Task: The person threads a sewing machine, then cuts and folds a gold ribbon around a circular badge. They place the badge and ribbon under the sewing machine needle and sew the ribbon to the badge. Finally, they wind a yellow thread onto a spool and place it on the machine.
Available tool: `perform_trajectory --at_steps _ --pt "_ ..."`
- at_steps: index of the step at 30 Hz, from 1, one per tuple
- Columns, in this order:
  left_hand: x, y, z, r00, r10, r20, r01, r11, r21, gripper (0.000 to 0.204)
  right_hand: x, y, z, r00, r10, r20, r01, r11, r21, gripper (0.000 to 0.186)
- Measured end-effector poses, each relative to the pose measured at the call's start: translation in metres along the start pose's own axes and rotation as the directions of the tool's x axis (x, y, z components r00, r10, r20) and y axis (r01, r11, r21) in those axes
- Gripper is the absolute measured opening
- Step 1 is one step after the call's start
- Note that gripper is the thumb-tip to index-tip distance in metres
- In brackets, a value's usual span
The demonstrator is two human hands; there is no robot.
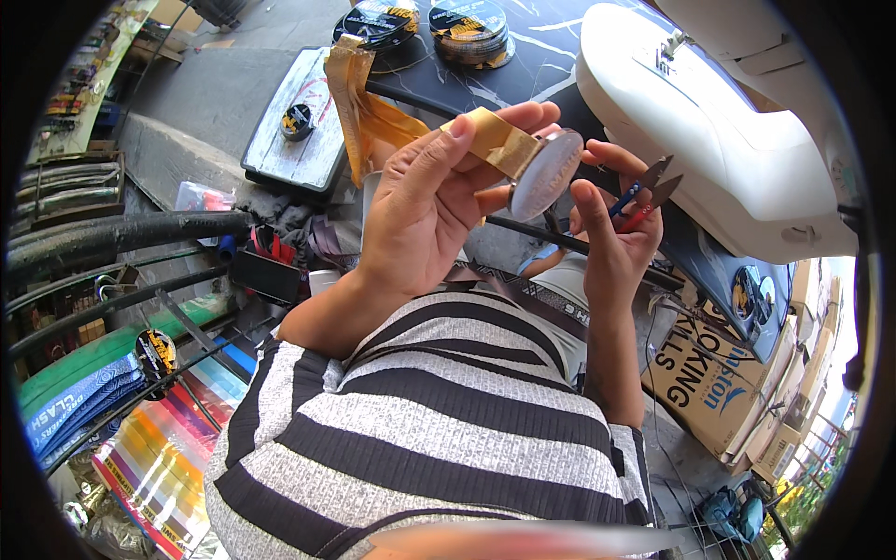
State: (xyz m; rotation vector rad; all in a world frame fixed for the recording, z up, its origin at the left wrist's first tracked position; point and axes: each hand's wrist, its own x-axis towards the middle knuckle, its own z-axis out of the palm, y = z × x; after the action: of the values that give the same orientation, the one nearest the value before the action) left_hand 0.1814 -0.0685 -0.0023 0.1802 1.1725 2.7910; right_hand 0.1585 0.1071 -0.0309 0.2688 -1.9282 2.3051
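Observation:
My left hand (pixel 411 210) is closed on a gold ribbon (pixel 493 140), pinching it between thumb and fingers. A round silver medal (pixel 549 175) hangs at the ribbon's end, tilted, its flat side facing me. The ribbon's long loose part drapes away to the left, behind the hand. To the right of the medal, my right hand (pixel 614 238) holds small thread snips (pixel 644 196), one side blue and the other red, their dark blades apart and pointing up and away. The right fingertips are close to the medal's edge; whether they touch it I cannot tell.
A white sewing machine (pixel 719 121) stands on a dark marble-patterned table (pixel 532 61) at the far right. Stacks of round discs (pixel 469 35) lie at its far edge. A white board (pixel 313 154) bears one disc. Black metal bars (pixel 131 238) run along the left, cardboard boxes (pixel 705 383) stand at right.

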Motion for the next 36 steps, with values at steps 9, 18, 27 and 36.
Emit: perform_trajectory --at_steps 9,18,27,36 --pt "-0.006 0.014 -0.024 0.973 0.206 -0.105 -0.2 0.977 0.07 0.044 0.018 -0.001 0.007 0.948 0.218 0.233 -0.128 0.929 -0.348 0.034" --pt "-0.031 0.036 -0.048 0.925 0.337 -0.177 -0.275 0.914 0.299 0.044 0.05 0.012 0.033 0.822 -0.148 0.55 0.55 0.456 -0.699 0.028" --pt "-0.032 0.026 -0.036 0.958 0.264 -0.111 -0.235 0.947 0.219 0.04 0.052 0.018 0.033 0.809 -0.239 0.537 0.57 0.541 -0.618 0.035" --pt "-0.012 -0.016 0.0 0.986 0.169 -0.015 -0.162 0.967 0.196 0.04 -0.007 -0.039 -0.015 0.862 0.196 0.468 -0.24 0.97 0.035 0.053"
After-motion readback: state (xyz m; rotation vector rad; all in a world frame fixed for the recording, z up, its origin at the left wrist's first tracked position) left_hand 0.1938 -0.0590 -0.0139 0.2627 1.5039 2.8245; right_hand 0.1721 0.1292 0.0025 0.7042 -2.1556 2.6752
